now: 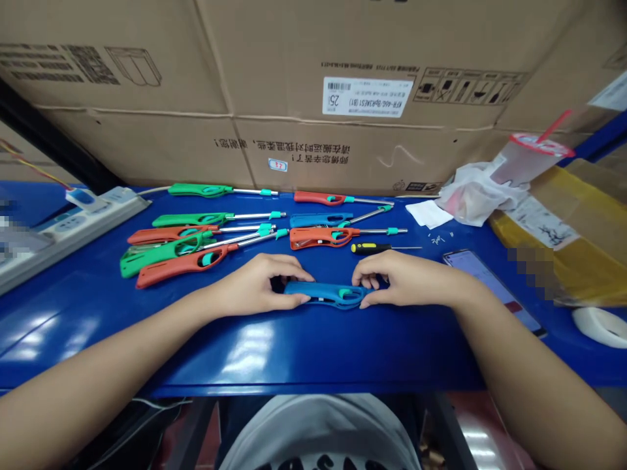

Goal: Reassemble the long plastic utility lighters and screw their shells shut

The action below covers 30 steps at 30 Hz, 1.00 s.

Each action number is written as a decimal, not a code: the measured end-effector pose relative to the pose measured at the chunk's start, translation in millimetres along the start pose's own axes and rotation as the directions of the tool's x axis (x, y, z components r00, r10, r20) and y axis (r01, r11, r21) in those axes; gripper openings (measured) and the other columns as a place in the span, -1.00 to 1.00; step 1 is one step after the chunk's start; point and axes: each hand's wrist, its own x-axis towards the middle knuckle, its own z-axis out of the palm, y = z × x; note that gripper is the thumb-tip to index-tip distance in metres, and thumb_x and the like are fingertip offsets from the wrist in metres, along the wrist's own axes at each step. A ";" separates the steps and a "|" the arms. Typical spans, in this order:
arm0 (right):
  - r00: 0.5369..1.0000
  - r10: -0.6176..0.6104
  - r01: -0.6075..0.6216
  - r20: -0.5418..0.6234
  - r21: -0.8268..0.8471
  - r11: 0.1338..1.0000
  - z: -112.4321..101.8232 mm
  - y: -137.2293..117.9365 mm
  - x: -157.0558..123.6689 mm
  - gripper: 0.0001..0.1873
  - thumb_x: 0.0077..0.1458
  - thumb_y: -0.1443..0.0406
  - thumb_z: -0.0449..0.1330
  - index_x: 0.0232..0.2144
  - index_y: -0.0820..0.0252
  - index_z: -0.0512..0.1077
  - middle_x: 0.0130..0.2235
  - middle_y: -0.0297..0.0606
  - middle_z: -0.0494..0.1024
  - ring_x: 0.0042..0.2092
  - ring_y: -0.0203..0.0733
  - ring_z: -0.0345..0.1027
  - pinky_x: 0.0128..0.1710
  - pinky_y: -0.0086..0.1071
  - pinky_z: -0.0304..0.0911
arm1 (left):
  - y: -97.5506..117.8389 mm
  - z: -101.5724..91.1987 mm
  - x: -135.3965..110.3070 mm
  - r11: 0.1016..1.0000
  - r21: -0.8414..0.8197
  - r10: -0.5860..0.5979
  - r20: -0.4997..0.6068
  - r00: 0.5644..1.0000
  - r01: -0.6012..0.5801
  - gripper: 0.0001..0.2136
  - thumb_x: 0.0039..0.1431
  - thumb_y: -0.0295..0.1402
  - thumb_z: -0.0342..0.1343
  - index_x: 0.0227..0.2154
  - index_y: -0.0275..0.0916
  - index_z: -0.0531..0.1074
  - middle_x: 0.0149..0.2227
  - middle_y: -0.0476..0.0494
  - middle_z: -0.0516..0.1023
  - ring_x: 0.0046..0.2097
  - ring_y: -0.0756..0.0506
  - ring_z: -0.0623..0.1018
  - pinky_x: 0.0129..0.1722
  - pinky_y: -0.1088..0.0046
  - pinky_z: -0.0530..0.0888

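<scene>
A blue gas lighter (326, 294) with a teal trigger lies across the front part of the blue table, held at both ends. My left hand (259, 284) has thumb and fingers closed on its left end. My right hand (392, 277) pinches the right end near the trigger; whatever extends beyond is hidden by that hand. Just behind them rests a yellow-and-black screwdriver (377, 248). An orange lighter (323, 237) and another blue lighter (321, 220) lie behind, and a red lighter (323, 198) is farther back.
Several green and orange lighters (181, 261) are grouped at left, beside a white power strip (73, 225). To the right are a phone (490, 284), a plastic bag (475, 196), a cup with straw (529, 160) and a yellow package (588, 248). A cardboard box (289, 78) walls the back.
</scene>
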 end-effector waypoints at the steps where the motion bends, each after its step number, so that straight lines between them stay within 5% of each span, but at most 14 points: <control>1: 1.000 0.005 -0.005 -0.006 -0.003 1.000 -0.4 1.1 0.2 -0.75 0.12 0.15 0.39 -0.24 0.17 0.51 -0.35 -0.37 0.46 -0.30 -0.27 0.35 -0.30 -0.42 0.22 | -1.7 1.0 0.0 1.000 -0.008 -0.008 -0.021 1.000 0.008 -0.71 0.25 -0.23 0.27 -0.03 -0.22 0.61 -0.08 -0.16 0.64 -0.08 -0.10 0.63 -0.07 0.44 0.53; 11: 0.997 0.075 -0.076 -0.015 -0.043 0.996 -0.9 -0.1 -3.2 -0.78 0.10 0.17 0.39 -0.34 0.16 0.47 -0.38 -0.37 0.49 -0.34 -0.28 0.35 -0.37 -0.42 0.20 | -5.6 5.7 -0.2 0.995 0.054 0.083 -0.064 0.995 -0.079 -0.73 0.34 -0.26 0.19 0.02 -0.24 0.57 -0.05 -0.19 0.63 -0.07 -0.08 0.63 -0.03 0.46 0.54; 16: 0.999 0.043 -0.043 -0.009 -0.001 0.999 -5.3 1.5 -7.2 -0.83 0.21 0.19 0.27 -0.21 0.16 0.55 -0.28 -0.30 0.59 -0.30 -0.25 0.43 -0.30 -0.40 0.26 | -6.2 5.8 0.4 0.988 0.124 0.107 -0.130 0.986 -0.091 -0.73 0.42 -0.29 0.09 0.05 -0.28 0.55 -0.03 -0.19 0.64 -0.02 -0.07 0.64 0.04 0.49 0.51; 23: 0.997 0.025 -0.029 -0.077 -0.046 0.999 -2.8 5.5 -8.0 -0.78 0.28 0.23 0.15 -0.10 0.16 0.51 -0.19 -0.22 0.60 -0.26 -0.19 0.44 -0.29 -0.36 0.26 | -9.0 7.7 -1.0 0.984 0.173 0.069 -0.196 0.978 -0.035 -0.71 0.44 -0.26 0.05 0.06 -0.27 0.54 0.00 -0.14 0.66 -0.01 -0.07 0.64 0.04 0.50 0.50; 30: 0.987 0.014 -0.026 -0.160 -0.070 0.997 0.5 7.5 -5.5 -0.81 0.24 0.27 0.17 -0.10 0.16 0.45 -0.22 -0.24 0.54 -0.26 -0.20 0.41 -0.26 -0.36 0.29 | -11.3 9.7 1.7 0.987 0.125 -0.068 -0.278 0.958 0.106 -0.72 0.42 -0.19 0.05 -0.05 -0.22 0.58 -0.10 -0.10 0.69 -0.11 -0.09 0.65 -0.16 0.48 0.53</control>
